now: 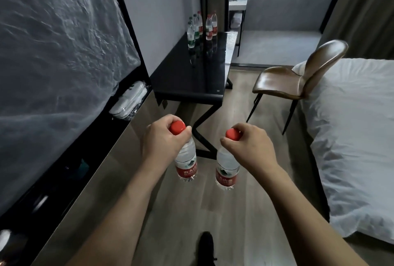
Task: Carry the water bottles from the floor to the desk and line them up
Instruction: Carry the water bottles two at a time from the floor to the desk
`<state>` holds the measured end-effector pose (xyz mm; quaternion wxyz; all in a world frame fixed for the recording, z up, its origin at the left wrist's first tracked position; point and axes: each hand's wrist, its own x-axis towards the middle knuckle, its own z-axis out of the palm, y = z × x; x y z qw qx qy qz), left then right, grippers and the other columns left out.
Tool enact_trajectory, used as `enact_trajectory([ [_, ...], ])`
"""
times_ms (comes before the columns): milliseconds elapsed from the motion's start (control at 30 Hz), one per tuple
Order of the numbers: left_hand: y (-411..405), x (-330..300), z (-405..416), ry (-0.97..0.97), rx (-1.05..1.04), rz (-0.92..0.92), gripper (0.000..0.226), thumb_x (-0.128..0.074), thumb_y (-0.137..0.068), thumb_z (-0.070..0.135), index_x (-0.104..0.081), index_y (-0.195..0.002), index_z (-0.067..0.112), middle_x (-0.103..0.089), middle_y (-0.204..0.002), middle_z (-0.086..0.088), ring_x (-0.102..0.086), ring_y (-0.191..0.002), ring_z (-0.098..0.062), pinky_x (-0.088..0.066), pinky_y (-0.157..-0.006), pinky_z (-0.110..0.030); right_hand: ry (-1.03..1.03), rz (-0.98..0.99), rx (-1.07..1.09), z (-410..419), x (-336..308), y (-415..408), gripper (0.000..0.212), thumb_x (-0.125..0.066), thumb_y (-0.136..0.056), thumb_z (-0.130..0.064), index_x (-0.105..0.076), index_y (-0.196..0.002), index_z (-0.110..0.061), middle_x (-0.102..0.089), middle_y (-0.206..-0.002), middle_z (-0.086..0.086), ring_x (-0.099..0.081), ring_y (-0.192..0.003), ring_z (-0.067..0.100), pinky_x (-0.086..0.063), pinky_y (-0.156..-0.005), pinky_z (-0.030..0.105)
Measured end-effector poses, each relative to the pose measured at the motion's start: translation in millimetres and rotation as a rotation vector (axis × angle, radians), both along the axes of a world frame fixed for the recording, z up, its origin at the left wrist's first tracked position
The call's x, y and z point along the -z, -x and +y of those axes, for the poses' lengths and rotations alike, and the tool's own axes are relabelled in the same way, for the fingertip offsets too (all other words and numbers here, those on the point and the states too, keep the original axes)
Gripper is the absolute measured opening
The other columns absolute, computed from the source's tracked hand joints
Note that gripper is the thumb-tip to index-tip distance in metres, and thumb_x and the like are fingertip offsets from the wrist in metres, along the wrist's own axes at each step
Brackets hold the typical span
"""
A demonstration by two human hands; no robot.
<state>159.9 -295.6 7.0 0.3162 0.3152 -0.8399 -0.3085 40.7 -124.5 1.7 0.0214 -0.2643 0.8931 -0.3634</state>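
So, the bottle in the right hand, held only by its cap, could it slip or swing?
The bottle looks full, so probably heavy for a fingertip hold. The right hand pinches only near the red cap, so it may swing. Set down, its narrow base might tip.

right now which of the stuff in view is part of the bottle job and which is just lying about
Part of the job:
left hand holding a bottle
right hand holding a second bottle
bottles on the desk
desk

Just lying about:
chair
bed
wrapped slippers
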Motion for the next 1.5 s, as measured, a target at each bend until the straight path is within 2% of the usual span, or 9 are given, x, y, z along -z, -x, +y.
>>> enact_trajectory([
  [233,84,-8,-72,0.039,0.040,-0.037,0.020,-0.069,-0.070,0.053,-0.061,-0.073,0.036,-0.061,-0.073,0.028,-0.058,-0.072,0.008,-0.035,-0.051,-0.015,-0.001,0.025,0.040,-73,-12,81,0.021,-0.067,-0.072,-0.044,-0.066,-0.087,-0.029,-0.065,-0.079,-0.011,-0.062,-0.076,0.012,-0.056,-0.068,0.036],
  [433,150,-17,-128,0.013,0.104,-0.019,0.018,-0.072,-0.075,0.043,-0.063,-0.075,0.028,-0.064,-0.066,0.013,-0.061,-0.066,0.000,-0.049,-0.062,-0.023,0.008,0.041,0.083,-124,-16,139,0.020,-0.066,-0.074,-0.044,-0.066,-0.087,-0.029,-0.065,-0.078,-0.010,-0.062,-0.076,0.014,-0.055,-0.068,0.037],
  [633,214,-18,-163,0.025,0.109,-0.052,0.017,-0.071,-0.076,0.044,-0.062,-0.074,0.030,-0.063,-0.066,0.014,-0.060,-0.066,0.000,-0.046,-0.059,-0.020,-0.005,0.004,0.101,-159,-9,202,0.020,-0.067,-0.075,-0.042,-0.065,-0.085,-0.025,-0.065,-0.077,-0.007,-0.062,-0.075,0.017,-0.056,-0.069,0.041],
  [933,326,-6,-203,0.023,0.116,-0.077,0.017,-0.072,-0.078,0.044,-0.062,-0.076,0.029,-0.063,-0.068,0.012,-0.062,-0.069,-0.006,-0.056,-0.067,-0.036,0.017,-0.010,0.100,-199,7,315,0.017,-0.066,-0.072,-0.044,-0.063,-0.075,-0.027,-0.062,-0.070,-0.009,-0.059,-0.069,0.013,-0.051,-0.060,0.031],
  [1333,506,-2,-239,0.024,0.112,-0.037,0.017,-0.069,-0.077,0.046,-0.060,-0.073,0.032,-0.061,-0.065,0.016,-0.061,-0.064,-0.001,-0.053,-0.058,-0.028,-0.015,-0.013,0.086,-233,10,499,0.020,-0.065,-0.069,-0.046,-0.061,-0.073,-0.027,-0.060,-0.067,-0.010,-0.057,-0.068,0.013,-0.044,-0.058,0.028],
  [1500,570,-3,-251,0.034,0.124,-0.043,0.016,-0.070,-0.078,0.044,-0.061,-0.074,0.032,-0.061,-0.064,0.015,-0.061,-0.063,-0.001,-0.055,-0.060,-0.031,-0.002,-0.019,0.104,-244,9,563,0.017,-0.067,-0.070,-0.043,-0.063,-0.076,-0.028,-0.061,-0.069,-0.010,-0.058,-0.069,0.013,-0.042,-0.058,0.027],
])
